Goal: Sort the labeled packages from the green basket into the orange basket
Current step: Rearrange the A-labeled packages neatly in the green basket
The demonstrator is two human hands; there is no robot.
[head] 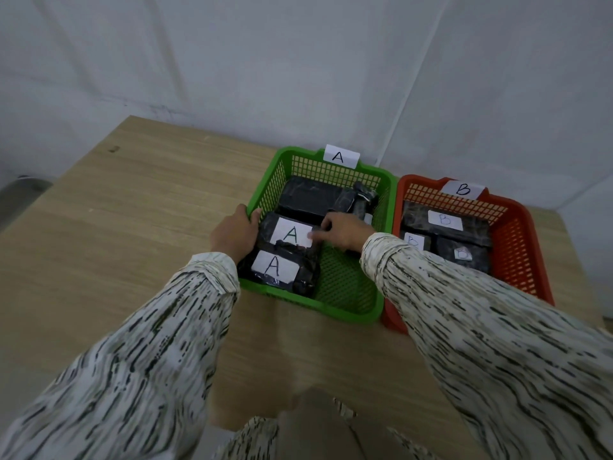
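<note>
A green basket (345,313) tagged A stands beside an orange basket (520,247) tagged B. Inside the green one lie two black packages labeled A: one (288,232) in the middle left, one (278,272) at the front left. Further back lie a larger unlabeled-looking black package (308,197) and a small dark bundle (363,197). My left hand (234,232) grips the green basket's left rim. My right hand (345,229) pinches the right edge of the middle A package. The orange basket holds three black packages labeled B (444,220).
Both baskets sit at the back right of a light wooden table (149,227), against a white wall. The table's left half is bare wood. My patterned sleeves cross the front of the table.
</note>
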